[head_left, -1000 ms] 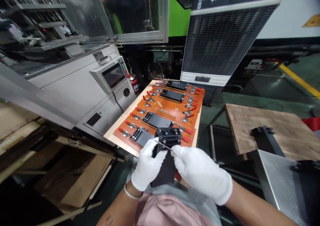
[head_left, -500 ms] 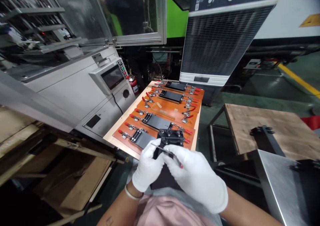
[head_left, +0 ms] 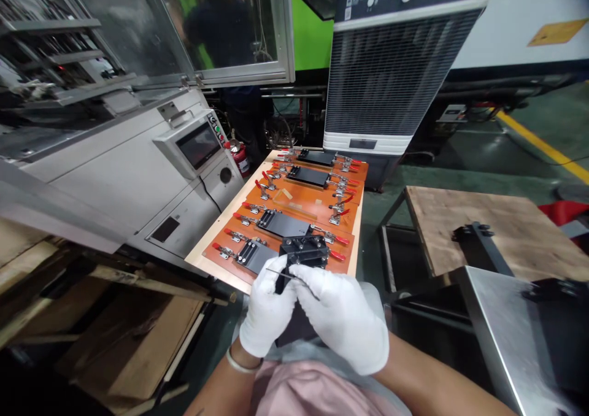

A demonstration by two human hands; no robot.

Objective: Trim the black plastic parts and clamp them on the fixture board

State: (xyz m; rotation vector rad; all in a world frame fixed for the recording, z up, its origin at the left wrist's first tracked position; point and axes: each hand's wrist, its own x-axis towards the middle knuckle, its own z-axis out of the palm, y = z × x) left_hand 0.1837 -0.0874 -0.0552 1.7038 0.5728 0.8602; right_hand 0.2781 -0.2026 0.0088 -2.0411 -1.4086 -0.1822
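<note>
A black part (head_left: 304, 250) with a bracket-like end stands upright close to my body, in front of the fixture board. My left hand (head_left: 268, 308), in a white glove, is closed round the left side of this part. White-gloved too, my right hand (head_left: 340, 318) pinches a thin dark tool (head_left: 280, 273), whose tip points left over my left fingers. On the board (head_left: 202, 258), orange plates (head_left: 317, 200) carry red-handled toggle clamps and several flat dark panels, among them a grey one (head_left: 285, 224).
At the left stands a grey machine with a screen (head_left: 199, 145). An air cooler (head_left: 377, 78) is behind the board. A wooden table (head_left: 501, 219) and a metal-topped one (head_left: 501, 318) at the right hold black parts. A person (head_left: 221, 23) shows behind the glass.
The view has shifted slightly. My right hand has turned a little, and the red end of the thin tool no longer shows. Both hands keep their holds.
</note>
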